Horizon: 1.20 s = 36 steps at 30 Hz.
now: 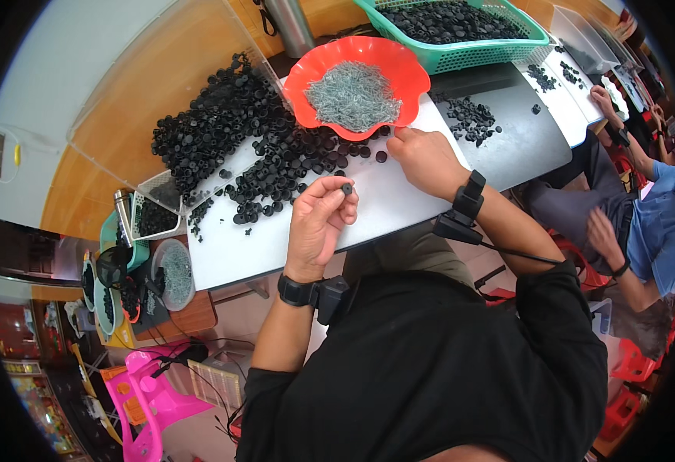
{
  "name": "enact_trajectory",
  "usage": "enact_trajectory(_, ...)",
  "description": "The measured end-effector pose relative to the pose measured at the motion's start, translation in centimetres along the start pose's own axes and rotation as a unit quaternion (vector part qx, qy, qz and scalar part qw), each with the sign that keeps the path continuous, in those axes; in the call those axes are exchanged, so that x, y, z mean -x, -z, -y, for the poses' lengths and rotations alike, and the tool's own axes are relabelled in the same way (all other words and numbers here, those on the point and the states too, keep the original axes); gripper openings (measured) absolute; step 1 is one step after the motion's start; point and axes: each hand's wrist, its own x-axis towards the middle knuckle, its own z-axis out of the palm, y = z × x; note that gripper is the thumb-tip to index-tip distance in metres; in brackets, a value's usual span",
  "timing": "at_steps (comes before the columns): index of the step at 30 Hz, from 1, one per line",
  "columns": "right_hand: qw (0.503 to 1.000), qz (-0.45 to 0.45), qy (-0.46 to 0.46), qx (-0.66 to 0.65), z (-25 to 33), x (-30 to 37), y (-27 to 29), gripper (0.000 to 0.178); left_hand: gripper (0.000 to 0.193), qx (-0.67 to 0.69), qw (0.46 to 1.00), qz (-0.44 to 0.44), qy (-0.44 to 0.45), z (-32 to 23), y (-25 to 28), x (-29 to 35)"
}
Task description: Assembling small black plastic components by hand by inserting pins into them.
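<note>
Head view: left hand [318,219] raised over the white bench [399,204], fingers pinched narrow on one small round black cap [346,188], its hole facing the camera. Right hand [427,160] rests knuckles-up at the near rim of the glossy, scalloped red bowl [306,77] of thin grey metal pins [353,96]; whether it grips anything, cannot tell. Pins lie just beyond the right hand. Matte black cap heap [229,131] lies up-left.

Black caps [237,146], red bowl [356,58] of seemingly grey screws [353,96].

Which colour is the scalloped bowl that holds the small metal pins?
Red-orange bowl, seen in the head view.
</note>
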Motion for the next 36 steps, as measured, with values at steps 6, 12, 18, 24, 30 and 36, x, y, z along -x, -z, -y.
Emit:
enact_trajectory(6,0.988,-0.098,-0.017,-0.12,1.1,0.6,-0.5,0.003,0.016,0.035,0.999,0.019,-0.01,0.5,0.4,-0.1)
enact_trajectory(12,0.958,-0.152,-0.047,-0.238,2.2,0.8,-0.2,0.006,0.015,0.035,0.999,0.015,-0.009,0.7,0.4,-0.4)
enact_trajectory(18,0.922,-0.189,-0.031,-0.336,3.7,1.4,0.1,0.008,0.016,0.001,1.0,0.007,-0.015,0.9,0.0,-0.2)
enact_trajectory(24,0.783,0.0,-0.17,-0.599,4.9,1.8,1.7,0.004,0.016,-0.012,1.0,-0.009,-0.024,0.9,-0.4,-0.1)
enact_trajectory(30,0.763,0.037,-0.171,-0.622,5.5,2.2,0.9,0.011,0.016,-0.05,0.998,-0.018,-0.033,1.1,-0.7,0.1)
enact_trajectory(36,0.716,0.031,-0.173,-0.676,5.9,2.0,1.6,0.023,0.016,-0.069,0.996,-0.027,-0.04,1.3,-0.8,0.2)
